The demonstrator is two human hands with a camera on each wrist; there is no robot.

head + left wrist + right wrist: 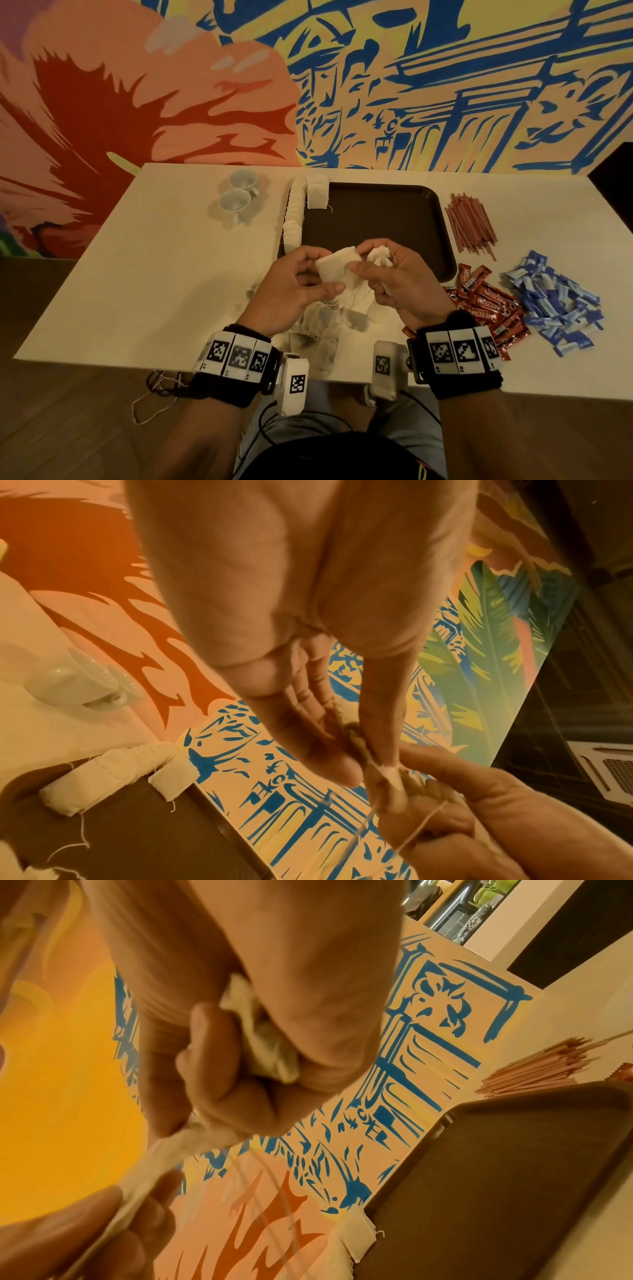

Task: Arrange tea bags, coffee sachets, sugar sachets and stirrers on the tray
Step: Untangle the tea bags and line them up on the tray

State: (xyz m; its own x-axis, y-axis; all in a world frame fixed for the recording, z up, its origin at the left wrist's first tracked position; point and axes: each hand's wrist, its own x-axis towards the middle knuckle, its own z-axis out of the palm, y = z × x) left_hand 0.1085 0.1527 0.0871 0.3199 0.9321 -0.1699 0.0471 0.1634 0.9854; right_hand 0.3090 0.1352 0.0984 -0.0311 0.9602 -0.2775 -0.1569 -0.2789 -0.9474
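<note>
Left hand (pixel 294 291): I pinch a tea bag (pixel 334 269) by its near edge, above the tray's (pixel 394 219) front rim.
Right hand (pixel 397 274): curled round a crumpled bag (pixel 378 255) (threads dangle below), fingertips also on the flat one.
Row (pixel 294 212): bags stand along the tray's left edge.
Stirrers (pixel 471 224): right of the tray.
Coffee (pixel 486 305), sugar (pixel 558 301): heaps at right.

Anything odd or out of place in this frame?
Yes: tea bags are lined along the tray edge, while the left hand and right hand pull at tea bags whose strings look tangled.
</note>
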